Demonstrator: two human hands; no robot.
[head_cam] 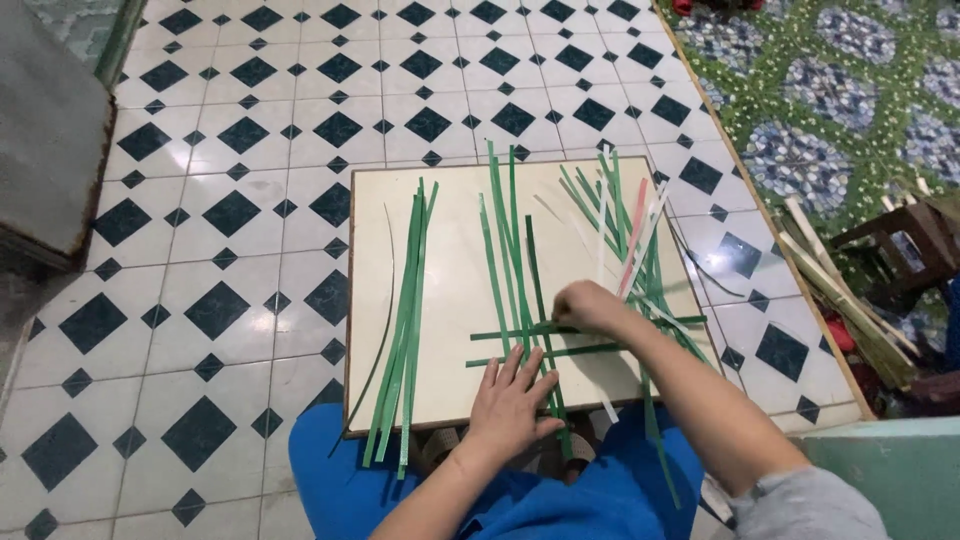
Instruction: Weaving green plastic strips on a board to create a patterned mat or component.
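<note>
Green strips (520, 300) cross on the board (450, 300); left hand (512, 405) fingers spread flat, right hand (590, 305) fingers pinching one.

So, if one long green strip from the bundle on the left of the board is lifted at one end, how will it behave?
Probably floppy: the green strips are long, thin and narrow, and their ends droop past the edge of the board. Likely very light too, so a nudge may scatter them. They look glossy, so perhaps slippery; the left hand lies flat on the crossed strips.
</note>
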